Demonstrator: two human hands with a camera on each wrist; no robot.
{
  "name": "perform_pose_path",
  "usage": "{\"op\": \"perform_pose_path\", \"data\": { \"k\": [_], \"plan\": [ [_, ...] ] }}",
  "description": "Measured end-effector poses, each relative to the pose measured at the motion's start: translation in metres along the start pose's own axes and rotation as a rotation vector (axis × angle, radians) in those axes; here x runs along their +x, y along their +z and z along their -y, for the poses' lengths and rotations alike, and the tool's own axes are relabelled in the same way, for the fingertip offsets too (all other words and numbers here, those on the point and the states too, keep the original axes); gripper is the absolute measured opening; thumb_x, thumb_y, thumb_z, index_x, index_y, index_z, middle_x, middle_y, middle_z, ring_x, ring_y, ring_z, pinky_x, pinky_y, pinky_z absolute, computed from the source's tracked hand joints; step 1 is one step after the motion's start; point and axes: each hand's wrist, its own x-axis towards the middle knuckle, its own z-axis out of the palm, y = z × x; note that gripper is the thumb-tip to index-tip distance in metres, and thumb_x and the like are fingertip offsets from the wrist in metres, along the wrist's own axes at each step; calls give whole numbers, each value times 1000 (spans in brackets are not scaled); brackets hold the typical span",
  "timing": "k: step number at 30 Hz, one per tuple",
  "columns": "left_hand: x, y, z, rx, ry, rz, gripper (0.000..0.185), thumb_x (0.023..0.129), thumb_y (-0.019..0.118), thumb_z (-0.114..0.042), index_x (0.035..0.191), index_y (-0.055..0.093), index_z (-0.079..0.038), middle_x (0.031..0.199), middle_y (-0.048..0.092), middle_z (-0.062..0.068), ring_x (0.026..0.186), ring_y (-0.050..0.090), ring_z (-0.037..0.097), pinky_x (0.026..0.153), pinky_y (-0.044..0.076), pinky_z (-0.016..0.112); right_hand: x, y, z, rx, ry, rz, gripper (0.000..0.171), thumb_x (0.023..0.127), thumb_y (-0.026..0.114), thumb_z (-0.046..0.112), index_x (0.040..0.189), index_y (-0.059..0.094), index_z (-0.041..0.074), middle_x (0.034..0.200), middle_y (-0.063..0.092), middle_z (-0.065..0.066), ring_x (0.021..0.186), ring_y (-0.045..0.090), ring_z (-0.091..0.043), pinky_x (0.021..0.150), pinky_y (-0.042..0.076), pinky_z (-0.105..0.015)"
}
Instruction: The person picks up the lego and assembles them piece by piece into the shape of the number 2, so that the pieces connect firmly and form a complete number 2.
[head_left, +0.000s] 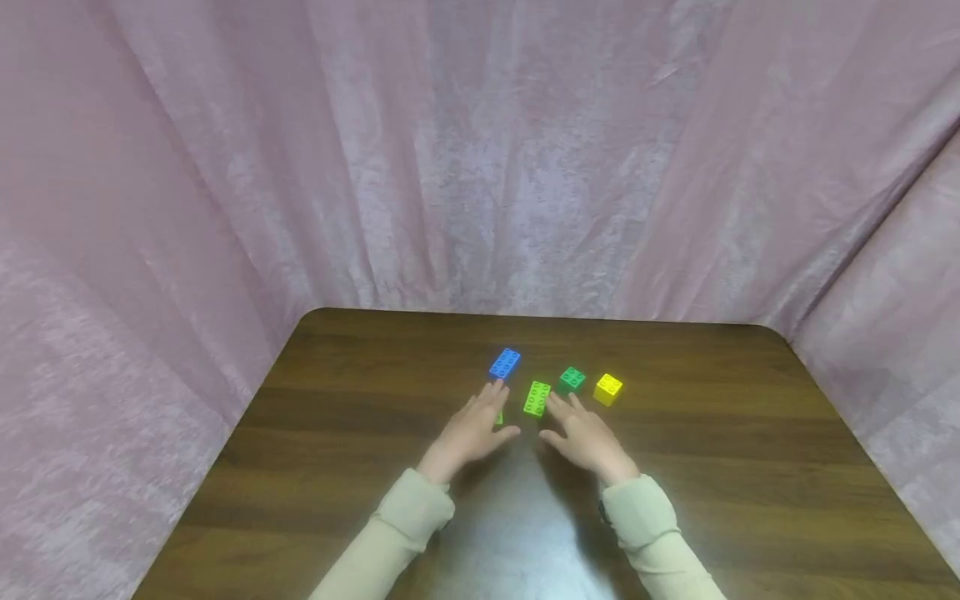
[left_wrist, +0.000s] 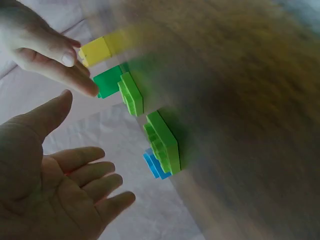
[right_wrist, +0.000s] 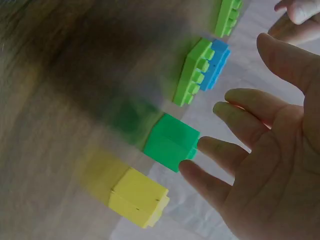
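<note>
My left hand point(head_left: 469, 430) hovers over the table with its fingers extended and holds nothing. Beneath it, a light green building block point(left_wrist: 164, 142) is mostly hidden in the head view. A blue building block point(head_left: 505, 363) lies just beyond the left fingertips. With fingers spread and nothing in its grasp, my right hand point(head_left: 589, 438) is beside a second light green block point(head_left: 537, 399). That block lies between the two hands, studs up. Just past the right fingertips sits a dark green block point(head_left: 572, 379). To its right stands a yellow block point(head_left: 607, 389).
The brown wooden table point(head_left: 300, 467) has rounded far corners. Behind it and along both sides hangs a pink velvet curtain point(head_left: 517, 167). Light reflects off the tabletop between the forearms.
</note>
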Motion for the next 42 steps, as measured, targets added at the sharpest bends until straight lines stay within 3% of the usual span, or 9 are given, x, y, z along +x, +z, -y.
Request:
{"op": "perform_pose_path", "data": {
  "k": [9,14,21,25,29,32,34,41,42],
  "plan": [
    [25,-3,-2,-65,77,-48,62,98,57,-31,148,36,-1,160,27,18,146,31,34,119,31,50,17,19,3,152,113,-193,53,93,64,25,135,51,-6,138,55,-25,127,53,-42,106,45,-56],
    [40,-5,0,-138,137,-67,55,98,58,-22,144,41,3,155,35,21,143,38,35,117,34,49,22,25,6,198,164,-239,55,91,67,23,134,51,-7,135,56,-28,125,54,-44,104,47,-57],
    [57,-10,3,-181,98,-48,51,97,59,-20,142,46,1,151,43,19,141,42,34,117,35,47,29,34,8,330,196,-241,54,92,66,23,132,51,-10,132,57,-31,121,56,-46,102,48,-57],
    [75,-11,-2,-150,144,-33,48,97,59,-22,139,50,-2,147,49,16,87,66,19,102,51,35,32,34,4,331,240,-288,51,92,66,22,128,54,-12,125,61,-31,114,61,-45,96,52,-56],
    [92,-11,-6,-165,193,-24,47,94,63,-18,137,52,0,143,52,18,44,30,8,80,57,33,34,34,2,339,260,-313,49,89,69,22,123,58,-10,113,68,-28,96,67,-37,84,57,-50],
    [101,-9,-5,-207,192,-19,47,91,66,-14,135,55,-1,141,54,18,52,49,12,90,57,38,36,36,3,360,275,-299,50,85,72,25,121,61,-7,104,71,-22,85,66,-28,76,58,-44],
    [107,-7,-5,-228,185,-12,47,90,68,-15,134,56,-3,140,56,15,80,66,18,106,50,39,37,37,4,373,280,-302,46,83,75,25,116,63,-4,100,71,-18,83,65,-25,74,57,-41],
    [128,3,-4,-274,161,41,54,85,75,-20,134,57,-5,140,56,12,62,44,16,105,50,39,38,39,0,452,276,-341,38,76,81,22,102,67,-3,93,70,-16,82,62,-24,72,53,-38],
    [130,4,-5,-281,161,44,55,84,75,-20,134,57,-6,140,56,12,70,53,16,106,50,40,38,40,-1,461,279,-347,39,75,81,22,102,67,-3,94,70,-16,82,62,-24,72,54,-38]
  ]
}}
